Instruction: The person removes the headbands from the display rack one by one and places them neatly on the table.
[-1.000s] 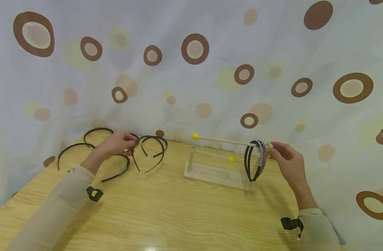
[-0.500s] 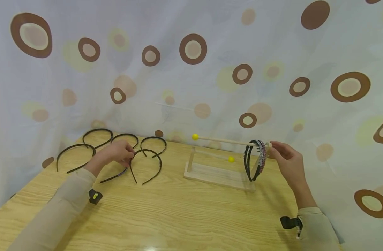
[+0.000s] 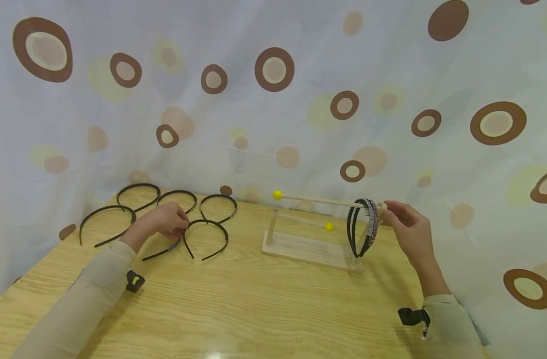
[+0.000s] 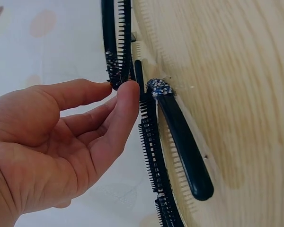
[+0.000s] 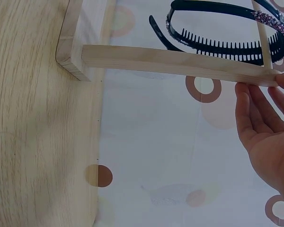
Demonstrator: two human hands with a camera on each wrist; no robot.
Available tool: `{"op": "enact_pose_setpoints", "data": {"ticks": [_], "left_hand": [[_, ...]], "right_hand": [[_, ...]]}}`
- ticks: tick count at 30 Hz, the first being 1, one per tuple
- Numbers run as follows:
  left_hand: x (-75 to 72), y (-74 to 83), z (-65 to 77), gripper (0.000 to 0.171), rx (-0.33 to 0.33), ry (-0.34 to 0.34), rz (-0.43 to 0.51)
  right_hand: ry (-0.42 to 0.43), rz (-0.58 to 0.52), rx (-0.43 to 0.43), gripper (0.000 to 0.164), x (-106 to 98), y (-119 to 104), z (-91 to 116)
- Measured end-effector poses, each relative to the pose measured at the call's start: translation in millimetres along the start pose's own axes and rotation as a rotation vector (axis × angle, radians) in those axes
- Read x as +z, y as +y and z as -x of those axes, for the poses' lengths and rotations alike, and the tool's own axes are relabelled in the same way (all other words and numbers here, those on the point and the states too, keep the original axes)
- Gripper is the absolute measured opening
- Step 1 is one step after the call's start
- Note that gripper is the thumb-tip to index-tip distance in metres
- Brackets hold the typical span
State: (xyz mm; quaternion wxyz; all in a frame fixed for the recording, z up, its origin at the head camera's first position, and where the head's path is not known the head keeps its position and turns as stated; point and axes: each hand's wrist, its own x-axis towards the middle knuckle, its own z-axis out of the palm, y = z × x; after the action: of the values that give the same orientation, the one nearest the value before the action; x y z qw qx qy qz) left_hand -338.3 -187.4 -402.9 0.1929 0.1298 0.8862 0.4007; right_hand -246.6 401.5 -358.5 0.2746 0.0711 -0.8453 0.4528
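My left hand (image 3: 163, 219) pinches a black toothed headband (image 3: 227, 239) by its glittered side; the band stands at the right end of the front row of headbands. In the left wrist view, thumb and fingertips meet on the dark sparkly patch of that band. Just beneath the hand lies another headband (image 4: 187, 146) with blue-silver glitter, partly hidden in the head view. My right hand (image 3: 412, 232) grips the top of a wooden rack's upright post (image 5: 175, 63). Glittered headbands (image 3: 373, 224), silver and pink, hang from the rack's upper rod (image 3: 318, 200) close to that hand.
Several black headbands, such as the back-left one (image 3: 139, 185) and the front-left one (image 3: 105, 208), lie on the wooden table (image 3: 237, 309). The rack's base (image 3: 309, 251) is at centre right. Yellow balls (image 3: 277, 195) cap its rods. A dotted curtain (image 3: 237, 119) hangs behind.
My left hand has brought the pinched headband down and toward the front, away from the back-right headband it overlapped. The right hand keeps its hold on the rack.
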Motion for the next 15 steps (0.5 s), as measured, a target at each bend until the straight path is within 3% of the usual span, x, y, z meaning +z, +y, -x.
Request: {"op": "enact_pose_setpoints", "data": {"ticks": [15], "left_hand": [[0.6, 5.3, -0.9, 0.039, -0.011, 0.07, 0.023]], "right_hand": [[0.001, -0.008, 0.006, 0.04, -0.2, 1.8, -1.1]]}}
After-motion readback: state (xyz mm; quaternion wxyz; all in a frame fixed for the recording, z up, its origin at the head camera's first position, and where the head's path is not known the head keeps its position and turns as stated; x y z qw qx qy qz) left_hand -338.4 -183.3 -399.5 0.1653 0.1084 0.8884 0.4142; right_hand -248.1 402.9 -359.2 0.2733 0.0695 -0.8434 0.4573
